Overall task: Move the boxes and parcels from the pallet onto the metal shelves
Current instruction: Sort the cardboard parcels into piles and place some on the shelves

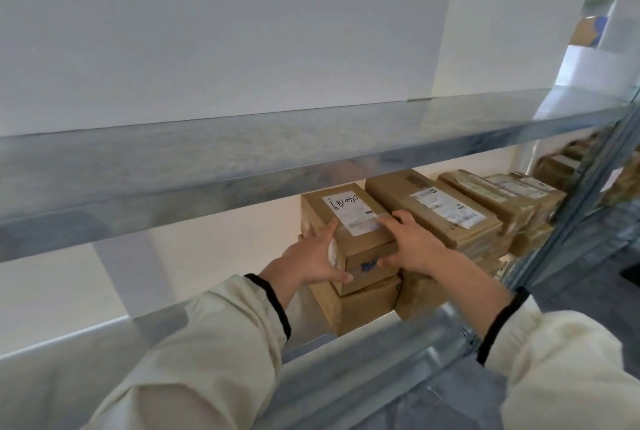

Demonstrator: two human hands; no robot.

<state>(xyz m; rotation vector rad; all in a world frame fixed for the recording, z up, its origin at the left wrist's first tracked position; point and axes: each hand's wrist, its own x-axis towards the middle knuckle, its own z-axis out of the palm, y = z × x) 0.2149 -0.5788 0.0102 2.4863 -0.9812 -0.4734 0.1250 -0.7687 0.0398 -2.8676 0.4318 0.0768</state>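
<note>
White wall fills the upper view behind two galvanised metal shelves: an upper shelf (207,159) with its top bare in this stretch, and a lower shelf (363,370) whose front rail crosses the bottom of the frame. On the lower shelf, towards the right, brown cardboard boxes sit packed side by side in a row running back to the right upright (588,194). Both hands reach in under the upper shelf from cream sleeves with dark cuffs. They grip the top box (349,222), a small carton with a white label bearing handwritten digits, which sits on a bottom box (363,305) at the left end of the row. The left hand (315,256) is clamped on the top box's left side, thumb hooked under its near lower corner and fingers spread up the side. The right hand (412,239) holds its right near corner, fingers laid over the top edge by the label and thumb pressed on the front face near a blue mark. Just to the right, touching or nearly touching the held carton, lies a long box (436,204) with a printed label, and beyond it more labelled boxes (502,190) stand stacked. Whether the top box rests fully on the one below or is lifted slightly is hard to tell. At far right, past the upright, blurred cartons show on a neighbouring rack.
</note>
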